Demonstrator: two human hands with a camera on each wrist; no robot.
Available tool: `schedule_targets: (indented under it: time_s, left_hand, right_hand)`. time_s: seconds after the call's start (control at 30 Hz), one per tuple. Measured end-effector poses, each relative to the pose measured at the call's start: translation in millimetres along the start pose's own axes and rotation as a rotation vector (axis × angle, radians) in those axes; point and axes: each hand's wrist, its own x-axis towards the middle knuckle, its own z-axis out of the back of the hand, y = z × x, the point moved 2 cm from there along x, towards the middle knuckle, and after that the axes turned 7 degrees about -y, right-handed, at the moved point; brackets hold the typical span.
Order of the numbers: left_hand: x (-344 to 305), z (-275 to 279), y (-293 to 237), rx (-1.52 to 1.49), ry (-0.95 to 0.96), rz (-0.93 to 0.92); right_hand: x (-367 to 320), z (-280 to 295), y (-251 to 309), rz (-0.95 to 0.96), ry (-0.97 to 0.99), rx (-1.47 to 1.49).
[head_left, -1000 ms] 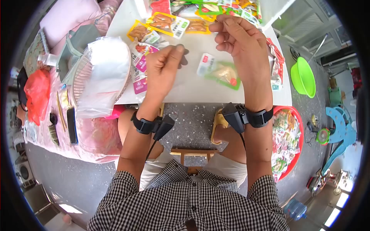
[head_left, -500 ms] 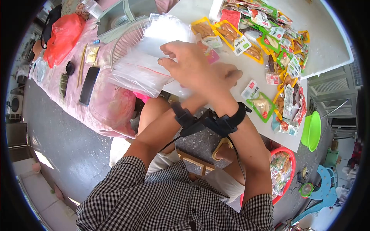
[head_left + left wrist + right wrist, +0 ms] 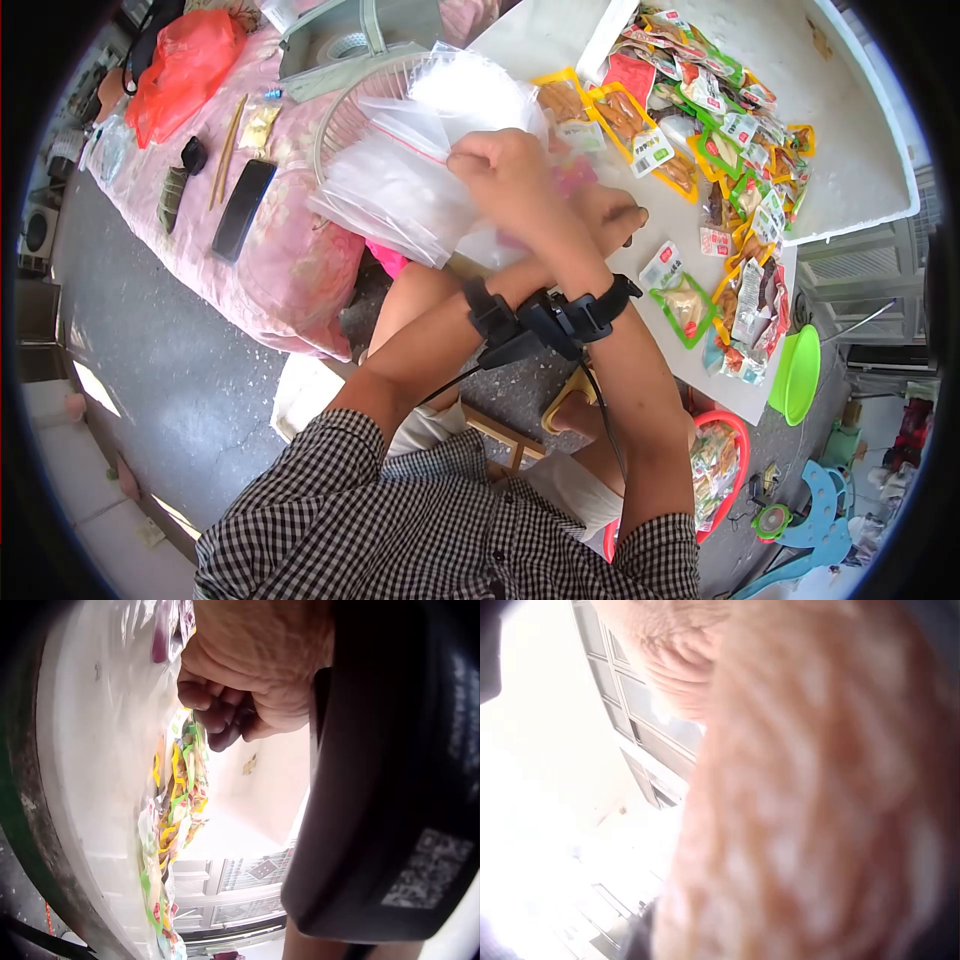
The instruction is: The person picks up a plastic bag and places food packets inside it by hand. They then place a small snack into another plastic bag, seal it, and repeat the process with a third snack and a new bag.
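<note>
My right hand (image 3: 508,180) reaches across my left forearm in the head view. Thumb and fingers pinch the edge of a clear zip bag (image 3: 395,140) with a red strip. That bag lies on a stack of clear bags (image 3: 385,195) over a round pink basket (image 3: 330,125). Below the right wrist, my left hand (image 3: 608,215) hangs above the white table (image 3: 640,225). In the left wrist view its fingers (image 3: 217,720) curl loosely with nothing between them. The right wrist view shows mostly blurred skin, its fingertips hidden.
A white foam box (image 3: 850,120) stands at the back right behind a heap of packaged snacks (image 3: 740,130). One green-edged packet (image 3: 685,305) lies apart near the table's front. Left of me, a phone (image 3: 244,210) and chopsticks (image 3: 228,150) rest on pink bedding (image 3: 290,240).
My right hand has swung left across the left arm to the bags and taken hold of one, its red-strip edge now raised. The view has turned left. The left hand stays over the table.
</note>
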Motion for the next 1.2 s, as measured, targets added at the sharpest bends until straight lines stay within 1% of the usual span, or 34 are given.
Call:
schedule_targets:
  time_s: [0.03,0.13,0.2,0.23,0.27,0.33,0.43,0.53,0.63,0.73,0.83,0.93,1.03,1.13,1.2]
  left_hand:
    - [1,-2,3,0.007,0.004,0.001]
    - [0,-6,2,0.016,0.025,0.011]
    - [-4,-9,-5,0.021,0.047,0.032]
    - [-4,-14,-1,0.007,0.053,0.014]
    - [-5,-18,7,-0.005,0.055,-0.004]
    - [-6,-20,7,-0.004,0.054,-0.034]
    - [-5,-20,8,0.026,0.049,-0.062]
    - [-2,-20,11,0.001,0.035,-0.074]
    - [-2,-20,9,-0.06,0.009,-0.084]
    - [-1,-20,7,-0.088,-0.025,-0.106]
    - [0,-16,7,-0.093,-0.03,-0.105]
    - [0,-12,5,-0.089,-0.022,-0.066]
    - [-1,-10,3,-0.075,0.0,-0.039]
    - [0,-9,3,-0.039,0.01,-0.043]
    - [0,-8,0,-0.029,0.017,-0.032]
  right_hand:
    - [-1,8,3,-0.026,-0.09,0.15]
    - [-3,26,-12,-0.184,-0.209,0.509]
    - [-8,32,-19,-0.161,-0.173,0.485]
    - [-11,34,-21,-0.151,-0.155,0.478]
    - [-13,34,-20,-0.139,-0.12,0.417]
    - [-15,32,-18,-0.112,-0.036,0.297]
    - [-19,30,-10,-0.069,0.044,0.296]
    - [-24,18,4,0.053,-0.001,0.232]
    - [-27,5,8,0.015,0.032,0.15]
    - [-20,-6,4,0.175,-0.139,0.092]
    - [-12,-4,4,0.052,-0.102,0.213]
    - [-9,-2,-1,-0.177,-0.142,0.259]
    - [-4,2,1,-0.19,-0.187,0.287]
    - [-2,7,9,-0.202,0.089,0.431]
    - [1,1,3,-0.087,0.067,0.386]
